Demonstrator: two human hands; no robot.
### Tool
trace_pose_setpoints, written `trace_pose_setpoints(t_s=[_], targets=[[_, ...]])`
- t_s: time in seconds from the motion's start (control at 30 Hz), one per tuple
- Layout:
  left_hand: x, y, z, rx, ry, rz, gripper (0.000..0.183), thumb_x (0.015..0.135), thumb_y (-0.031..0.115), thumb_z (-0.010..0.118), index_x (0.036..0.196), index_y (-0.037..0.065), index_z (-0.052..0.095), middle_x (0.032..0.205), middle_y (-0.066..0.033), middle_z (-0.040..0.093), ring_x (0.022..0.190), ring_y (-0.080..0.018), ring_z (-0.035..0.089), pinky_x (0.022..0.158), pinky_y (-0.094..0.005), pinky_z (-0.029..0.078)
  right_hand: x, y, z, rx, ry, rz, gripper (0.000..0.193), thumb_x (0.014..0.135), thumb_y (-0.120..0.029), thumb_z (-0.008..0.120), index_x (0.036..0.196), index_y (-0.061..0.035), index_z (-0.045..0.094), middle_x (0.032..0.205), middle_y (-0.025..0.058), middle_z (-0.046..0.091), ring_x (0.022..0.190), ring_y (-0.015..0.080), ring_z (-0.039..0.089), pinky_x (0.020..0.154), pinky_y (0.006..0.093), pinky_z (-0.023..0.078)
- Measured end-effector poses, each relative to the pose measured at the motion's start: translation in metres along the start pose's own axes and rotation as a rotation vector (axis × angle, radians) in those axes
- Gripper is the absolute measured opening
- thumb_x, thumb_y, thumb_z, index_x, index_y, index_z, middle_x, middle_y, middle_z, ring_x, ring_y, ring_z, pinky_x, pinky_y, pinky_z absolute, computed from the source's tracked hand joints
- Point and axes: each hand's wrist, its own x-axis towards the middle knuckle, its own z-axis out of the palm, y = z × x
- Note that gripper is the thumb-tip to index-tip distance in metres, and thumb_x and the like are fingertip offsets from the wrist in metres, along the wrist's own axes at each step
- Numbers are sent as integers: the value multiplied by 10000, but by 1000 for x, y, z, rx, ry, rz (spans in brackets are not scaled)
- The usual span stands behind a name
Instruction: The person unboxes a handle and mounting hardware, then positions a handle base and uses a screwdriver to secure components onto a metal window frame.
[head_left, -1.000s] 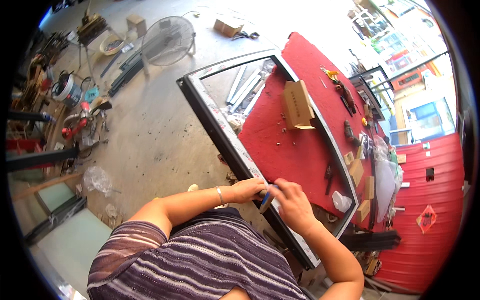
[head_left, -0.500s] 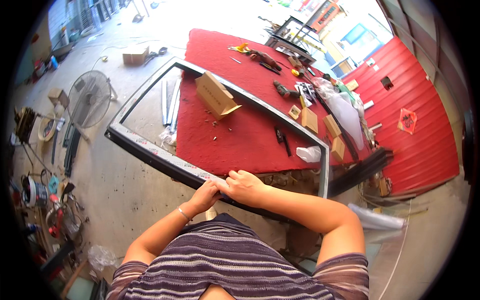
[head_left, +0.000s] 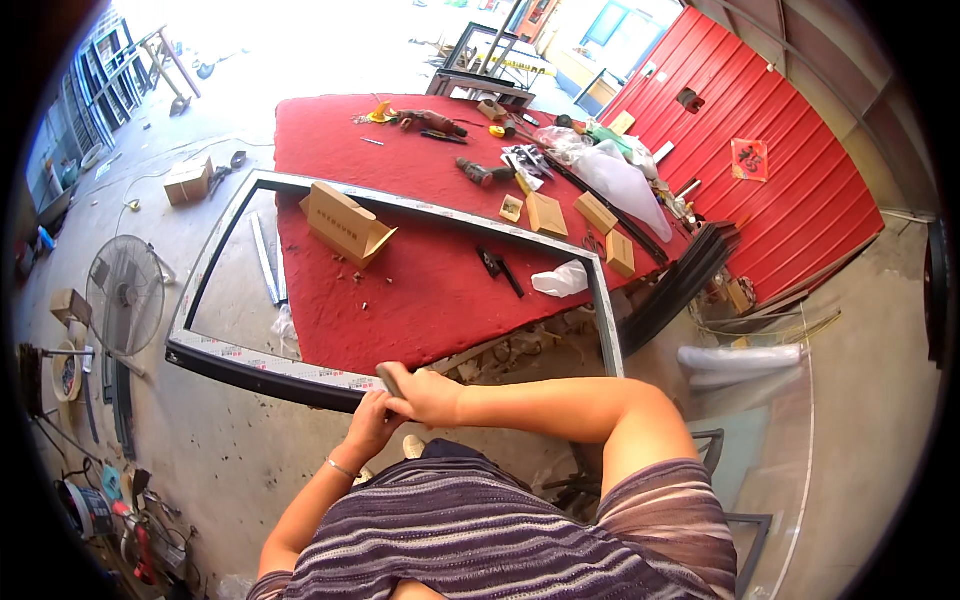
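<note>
A large rectangular window frame (head_left: 270, 374), dark with pale printed film on its top face, lies across the red-covered table (head_left: 430, 320), and its near rail juts out over the front edge. My left hand (head_left: 370, 424) is closed at that rail, fingertips pressed together against its near side; what they pinch is hidden. Just above and right of it, my right hand (head_left: 430, 398) is curled over the rail, closed around a small rounded brown-grey thing (head_left: 391, 379) whose kind I cannot make out. Both hands touch each other.
An open cardboard box (head_left: 340, 222) stands inside the frame's outline. Small boxes (head_left: 547, 214), power tools (head_left: 483, 172) and plastic bags (head_left: 562, 280) lie on the table. A floor fan (head_left: 125, 290) stands left. Dark profiles (head_left: 680, 285) lean at right, near a wrapped roll (head_left: 738, 362).
The view has turned right, shifting the scene leftward. My right hand has changed from a fist on the rail to a grip with a rounded brown-grey thing showing. My left hand stays beside it.
</note>
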Motion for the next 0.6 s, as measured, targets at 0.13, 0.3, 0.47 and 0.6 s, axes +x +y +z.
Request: trace_pose_setpoints(t_s=[0.13,0.3,0.47,0.6], targets=[[5,-4,1,-4,-6,-31,202,769,32,679,961,46,618,1029,-148,599,980,-351,547,840,-426,450,3,11,-6,-252,243,-128,537,811,-207,619,1299,-87,427,922,137,659,916,310,640,833,436,496],[2,-17,9,66,7,121,204,819,14,609,1021,33,620,1072,-164,594,1032,-367,540,900,-434,450,11,24,-5,-616,-103,-672,245,815,-155,586,1053,-96,570,1158,109,580,1168,303,503,999,386,395],[11,-15,5,1,-63,77,240,828,-12,583,1065,16,604,1118,-186,580,1061,-382,542,913,-438,450,10,38,3,-633,341,-894,207,820,-212,578,995,-104,605,1011,112,656,1034,252,590,922,387,451],[11,16,-7,-46,-108,-45,255,792,-12,635,1042,20,601,1043,-180,588,980,-376,561,824,-435,473,7,13,6,-447,108,-204,256,868,-244,557,1036,-53,582,888,162,684,903,346,669,783,469,528]])
